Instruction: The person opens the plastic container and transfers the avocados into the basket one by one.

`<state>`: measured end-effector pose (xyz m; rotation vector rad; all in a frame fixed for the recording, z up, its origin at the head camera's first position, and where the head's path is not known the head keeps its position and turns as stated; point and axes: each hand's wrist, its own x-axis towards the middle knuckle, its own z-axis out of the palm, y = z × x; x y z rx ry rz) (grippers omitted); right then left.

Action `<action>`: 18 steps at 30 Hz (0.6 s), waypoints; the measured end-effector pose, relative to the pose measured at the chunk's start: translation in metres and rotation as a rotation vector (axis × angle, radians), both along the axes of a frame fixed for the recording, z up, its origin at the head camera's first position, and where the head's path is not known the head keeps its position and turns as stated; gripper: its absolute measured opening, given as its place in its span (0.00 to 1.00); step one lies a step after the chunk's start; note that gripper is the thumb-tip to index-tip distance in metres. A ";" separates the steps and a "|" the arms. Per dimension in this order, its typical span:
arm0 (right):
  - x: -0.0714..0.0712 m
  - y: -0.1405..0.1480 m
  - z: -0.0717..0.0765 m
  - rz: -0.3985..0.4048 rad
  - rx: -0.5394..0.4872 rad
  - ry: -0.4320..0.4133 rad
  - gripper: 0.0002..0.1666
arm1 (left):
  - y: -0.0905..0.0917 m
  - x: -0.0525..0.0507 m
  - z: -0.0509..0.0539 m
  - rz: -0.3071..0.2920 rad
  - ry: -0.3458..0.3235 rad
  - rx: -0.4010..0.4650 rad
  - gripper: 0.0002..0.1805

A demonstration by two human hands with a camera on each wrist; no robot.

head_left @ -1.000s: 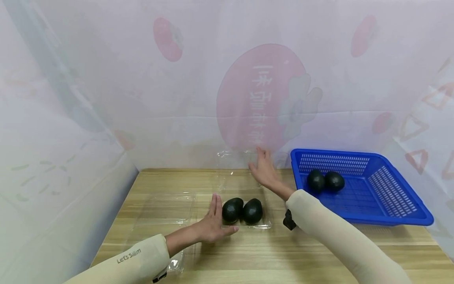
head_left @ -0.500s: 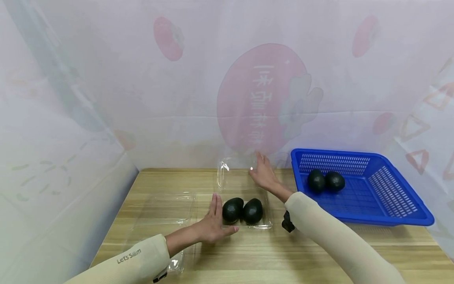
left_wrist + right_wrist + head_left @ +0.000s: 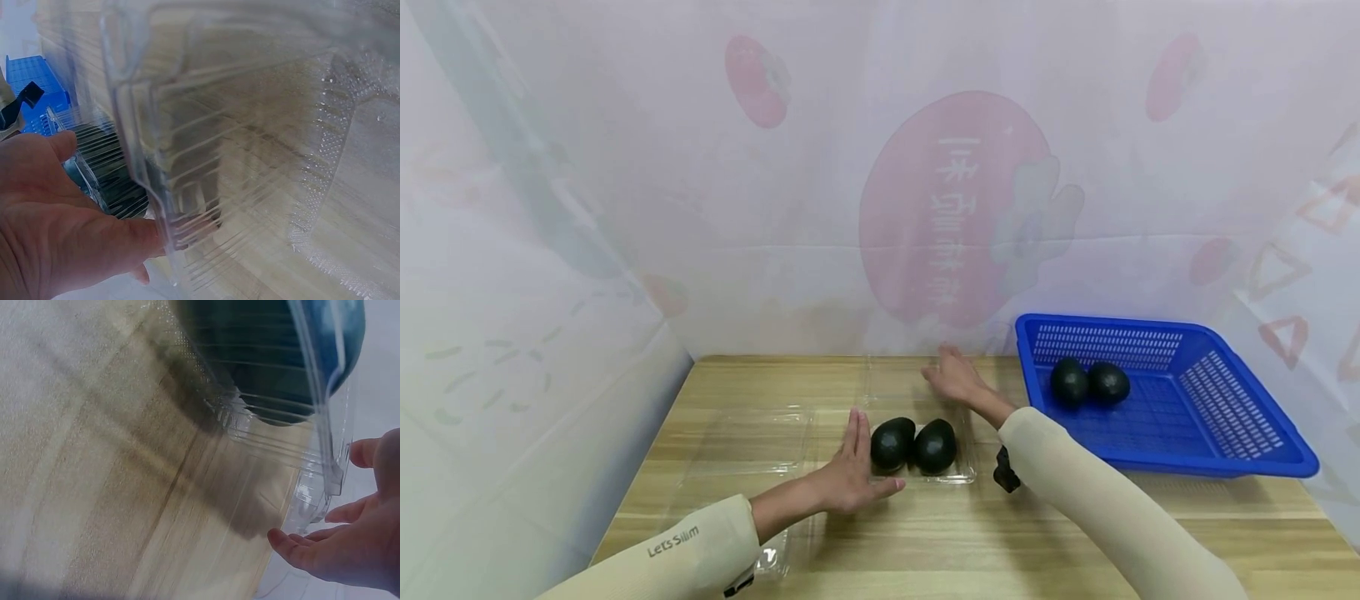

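Two dark green avocados [image 3: 913, 446] lie side by side in a clear plastic clamshell box [image 3: 958, 477] on the table. My left hand [image 3: 847, 479], fingers straight and thumb spread, rests along the box's left side. Behind the avocados, my right hand [image 3: 957, 379] is at the right part of the raised clear lid [image 3: 891, 379]. In the right wrist view, its fingers [image 3: 300, 547] are loosely extended near the box's clear edge, with one avocado [image 3: 262, 356] behind the plastic. Exact fingertip contact with the lid is hard to see.
To the right stands a blue plastic basket [image 3: 1180, 417] with two more avocados [image 3: 1088, 382] in it. Another clear plastic box [image 3: 752, 442] lies open at the left, partly under my left forearm. A printed white sheet [image 3: 775, 275] closes off the table's back.
My right hand has come down and slightly toward me, and the clear lid has tilted lower with it. My left hand and the avocados have stayed in place.
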<state>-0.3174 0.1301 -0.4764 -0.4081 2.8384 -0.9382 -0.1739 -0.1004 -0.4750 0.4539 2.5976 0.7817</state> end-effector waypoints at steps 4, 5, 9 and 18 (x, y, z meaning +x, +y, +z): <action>0.001 -0.002 -0.001 0.008 0.016 -0.002 0.39 | 0.002 0.005 0.012 0.008 -0.007 0.009 0.64; 0.001 -0.003 -0.002 0.009 0.017 -0.003 0.38 | 0.002 0.005 0.013 0.007 -0.007 0.005 0.64; 0.001 -0.004 -0.002 0.011 0.025 -0.009 0.38 | 0.003 0.005 0.012 0.002 -0.017 -0.006 0.64; 0.001 -0.005 0.007 0.003 0.107 0.033 0.38 | 0.000 -0.004 -0.012 0.018 0.015 0.007 0.64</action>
